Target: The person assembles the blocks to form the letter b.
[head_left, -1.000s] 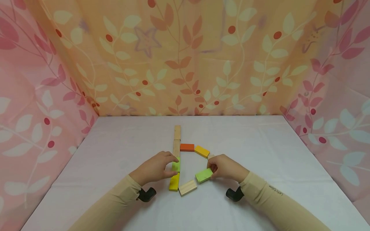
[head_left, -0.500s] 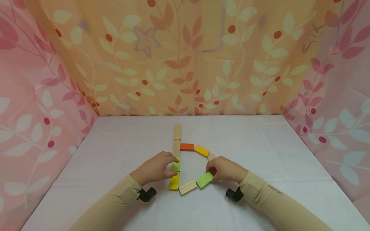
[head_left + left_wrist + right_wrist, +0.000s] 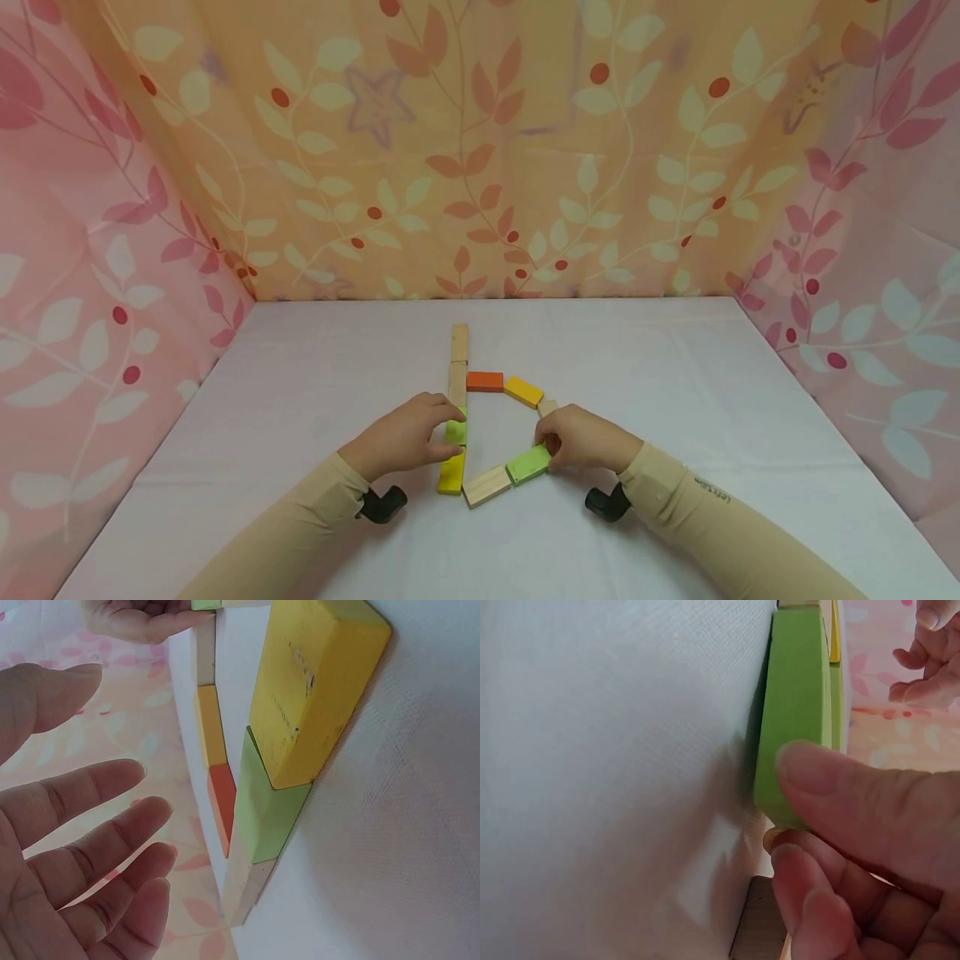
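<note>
My right hand [image 3: 588, 437] pinches the near end of a light green wooden block [image 3: 527, 464], its thumb on the block's face in the right wrist view. The block's other end meets a plain wooden block [image 3: 487, 487]. My left hand [image 3: 401, 433] hovers with fingers spread beside a straight column that includes a yellow block [image 3: 319, 690] and a second green block [image 3: 268, 806]. It holds nothing. Behind my right hand another plain block [image 3: 548, 407] is partly hidden.
Two plain blocks [image 3: 460, 343] extend the column away from me. An orange-red block [image 3: 485, 382] and a yellow-orange block [image 3: 523, 391] curve right from it. All lie on a white-covered table [image 3: 337, 350], with patterned cloth [image 3: 480, 150] hung behind and at both sides.
The right hand's green block first shifted slightly toward me, then moved a little back and left, its end now against the plain block. My left hand stays in place.
</note>
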The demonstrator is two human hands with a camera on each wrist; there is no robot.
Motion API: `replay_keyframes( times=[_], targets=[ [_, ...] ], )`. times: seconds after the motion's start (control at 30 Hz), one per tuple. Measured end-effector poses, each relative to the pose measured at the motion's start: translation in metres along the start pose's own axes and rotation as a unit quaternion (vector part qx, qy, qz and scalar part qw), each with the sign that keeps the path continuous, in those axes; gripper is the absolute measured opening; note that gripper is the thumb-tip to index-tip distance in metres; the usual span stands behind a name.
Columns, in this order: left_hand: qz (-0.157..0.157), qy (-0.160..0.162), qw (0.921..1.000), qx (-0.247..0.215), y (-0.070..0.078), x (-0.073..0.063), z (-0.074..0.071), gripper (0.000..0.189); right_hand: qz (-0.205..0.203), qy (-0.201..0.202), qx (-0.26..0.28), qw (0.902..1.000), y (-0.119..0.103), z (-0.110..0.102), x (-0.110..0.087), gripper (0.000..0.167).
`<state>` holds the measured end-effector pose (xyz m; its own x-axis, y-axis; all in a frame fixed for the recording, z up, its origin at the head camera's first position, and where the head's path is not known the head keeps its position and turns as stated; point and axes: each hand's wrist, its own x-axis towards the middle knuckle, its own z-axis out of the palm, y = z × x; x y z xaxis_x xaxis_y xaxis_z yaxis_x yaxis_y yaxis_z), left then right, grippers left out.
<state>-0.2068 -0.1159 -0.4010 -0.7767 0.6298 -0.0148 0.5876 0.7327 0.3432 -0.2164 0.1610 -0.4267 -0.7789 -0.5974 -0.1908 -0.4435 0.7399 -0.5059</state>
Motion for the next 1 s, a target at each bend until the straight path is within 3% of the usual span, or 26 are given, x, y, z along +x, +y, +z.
replay_keyframes(
  times=[0.4, 0.7, 1.0],
  targets=[
    [0.006, -0.026, 0.9996, -0.005, -0.001, 0.004, 0.009, 0.04, -0.003, 0.009, -0.007, 0.9999, -0.002, 0.001, -0.002, 0.022],
    [0.062, -0.081, 0.9947, 0.009, 0.008, 0.007, 0.028, 0.049, 0.006, 0.005, -0.015, 0.9999, -0.002, 0.001, -0.001, 0.022],
    [0.098, -0.086, 0.9911, 0.026, 0.017, 0.011, 0.038, 0.044, 0.007, 0.001, -0.009, 0.9999, -0.002, 0.001, 0.0, 0.023]
  ],
)
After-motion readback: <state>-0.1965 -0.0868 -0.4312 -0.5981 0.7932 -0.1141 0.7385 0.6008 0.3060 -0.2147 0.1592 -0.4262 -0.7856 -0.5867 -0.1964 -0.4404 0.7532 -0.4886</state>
